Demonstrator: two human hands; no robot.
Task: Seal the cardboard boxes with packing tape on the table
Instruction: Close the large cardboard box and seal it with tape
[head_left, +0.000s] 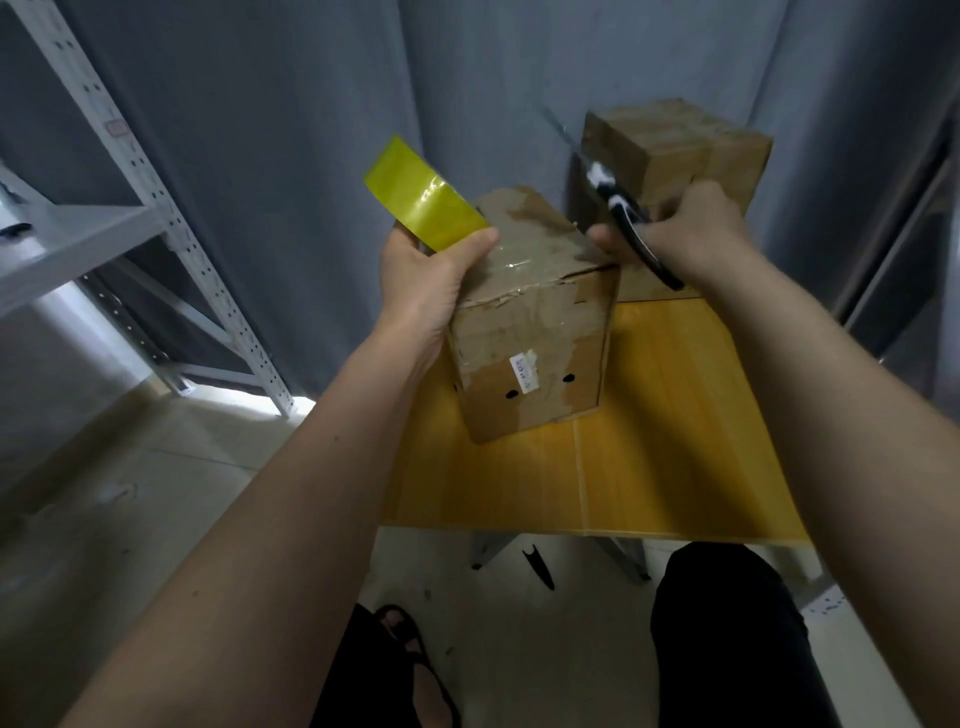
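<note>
We see grey curtain (291, 130) backing whole scene. Left of curtain: grey perforated metal shelving (130, 208). Below curtain: pale tiled floor (156, 493), bright patch at shelving foot. Right of curtain: yellow wood-grain worktop (649, 441).

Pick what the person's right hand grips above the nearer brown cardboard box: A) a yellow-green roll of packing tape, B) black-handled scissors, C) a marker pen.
B: the right hand curls round black-handled scissors, while the yellow-green tape roll sits in the left hand.
</note>
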